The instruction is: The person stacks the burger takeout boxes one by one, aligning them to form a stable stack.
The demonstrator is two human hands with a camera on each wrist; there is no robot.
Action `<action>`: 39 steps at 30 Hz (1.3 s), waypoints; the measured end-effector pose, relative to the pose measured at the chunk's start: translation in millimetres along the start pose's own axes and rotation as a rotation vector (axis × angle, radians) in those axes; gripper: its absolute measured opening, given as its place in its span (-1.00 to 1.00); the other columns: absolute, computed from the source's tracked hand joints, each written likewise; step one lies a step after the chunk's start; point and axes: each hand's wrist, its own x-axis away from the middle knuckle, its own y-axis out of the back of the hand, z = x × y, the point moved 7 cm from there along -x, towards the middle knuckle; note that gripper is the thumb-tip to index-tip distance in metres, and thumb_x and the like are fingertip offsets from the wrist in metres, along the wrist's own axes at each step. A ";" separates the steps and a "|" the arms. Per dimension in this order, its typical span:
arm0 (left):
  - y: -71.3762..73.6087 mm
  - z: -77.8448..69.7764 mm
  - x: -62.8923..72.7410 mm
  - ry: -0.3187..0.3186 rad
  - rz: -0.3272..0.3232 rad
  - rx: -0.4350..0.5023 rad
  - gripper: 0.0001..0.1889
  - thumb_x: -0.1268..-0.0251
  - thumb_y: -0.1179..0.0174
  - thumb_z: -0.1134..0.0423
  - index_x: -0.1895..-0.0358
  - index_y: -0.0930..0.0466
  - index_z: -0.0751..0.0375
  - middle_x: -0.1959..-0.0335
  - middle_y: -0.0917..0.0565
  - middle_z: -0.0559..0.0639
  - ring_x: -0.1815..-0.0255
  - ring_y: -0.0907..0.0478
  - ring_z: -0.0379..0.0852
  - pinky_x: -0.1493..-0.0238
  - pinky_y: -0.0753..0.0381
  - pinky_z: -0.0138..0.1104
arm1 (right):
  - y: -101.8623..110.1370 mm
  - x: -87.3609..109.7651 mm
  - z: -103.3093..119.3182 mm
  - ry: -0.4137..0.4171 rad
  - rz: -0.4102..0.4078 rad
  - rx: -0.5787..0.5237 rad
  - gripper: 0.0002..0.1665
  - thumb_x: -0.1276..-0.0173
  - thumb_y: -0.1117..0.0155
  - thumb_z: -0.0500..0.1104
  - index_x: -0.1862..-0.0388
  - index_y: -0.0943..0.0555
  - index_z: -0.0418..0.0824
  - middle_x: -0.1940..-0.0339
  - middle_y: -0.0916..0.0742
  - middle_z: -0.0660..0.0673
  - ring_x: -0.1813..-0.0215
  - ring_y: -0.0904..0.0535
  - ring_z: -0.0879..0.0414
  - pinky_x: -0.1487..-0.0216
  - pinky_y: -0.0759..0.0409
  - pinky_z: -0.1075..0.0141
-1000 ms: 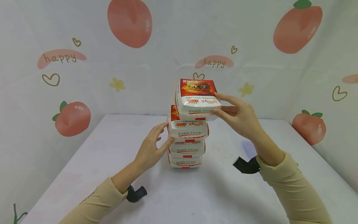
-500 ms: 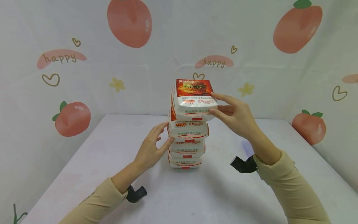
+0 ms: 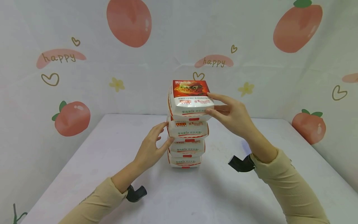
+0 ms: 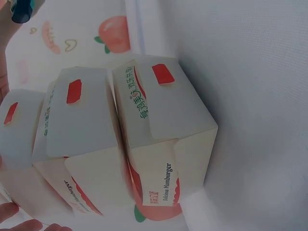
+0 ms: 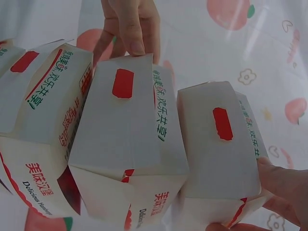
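White-and-red hamburger boxes stand in one stack at the middle of the table. The topmost hamburger box (image 3: 191, 104), with a burger picture on its lid, is pinched at its right front corner by my right hand (image 3: 233, 115). It lies over the box below (image 3: 191, 128); whether the two fully touch, I cannot tell. My left hand (image 3: 152, 146) rests its extended fingertips and thumb against the left side of that lower box. In the right wrist view, the left thumb meets the box edge (image 5: 120, 125). Beneath are a further box (image 3: 187, 147) and the bottom box (image 3: 184, 161).
A white table (image 3: 117, 174) carries the stack. Behind it hangs a pale cloth backdrop (image 3: 167, 56) printed with fruit, hearts and flowers. A black curved wrist mount (image 3: 242, 164) sticks out from the right sleeve, another mount (image 3: 136, 194) from the left. A green stem-like piece (image 3: 17, 214) shows at lower left.
My right hand has carried the topmost hamburger box leftward and slightly down, more squarely over the stack. The left hand and the lower boxes have stayed in place.
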 end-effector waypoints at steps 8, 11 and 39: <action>0.9 -0.4 0.3 0.002 -0.001 0.004 -0.41 -0.30 -0.14 0.10 -0.36 -0.22 0.13 -0.33 -0.36 0.06 -0.29 -0.39 0.12 -0.14 -0.57 -0.09 | -2.6 -3.3 -0.5 -0.008 0.013 0.010 -0.40 -0.26 -0.28 -0.11 -0.30 -0.42 0.00 -0.26 -0.54 -0.12 -0.05 -0.66 -0.06 0.08 -0.67 0.24; 1.4 -1.2 0.3 -0.006 -0.005 0.002 -0.41 -0.30 -0.15 0.10 -0.36 -0.23 0.13 -0.33 -0.36 0.07 -0.28 -0.40 0.13 -0.13 -0.58 -0.08 | -3.0 -3.9 -0.8 -0.011 0.018 0.019 -0.40 -0.26 -0.28 -0.10 -0.30 -0.42 0.01 -0.27 -0.53 -0.12 -0.05 -0.66 -0.07 0.06 -0.68 0.13; 1.1 -1.7 -0.2 0.003 0.003 0.011 -0.42 -0.30 -0.14 0.11 -0.35 -0.23 0.13 -0.33 -0.35 0.07 -0.29 -0.39 0.12 -0.13 -0.57 -0.08 | -3.9 -3.4 2.8 -0.051 0.055 0.071 -0.38 -0.28 -0.26 -0.03 -0.33 -0.38 0.02 -0.31 -0.50 -0.11 -0.08 -0.63 -0.13 0.09 -0.67 0.02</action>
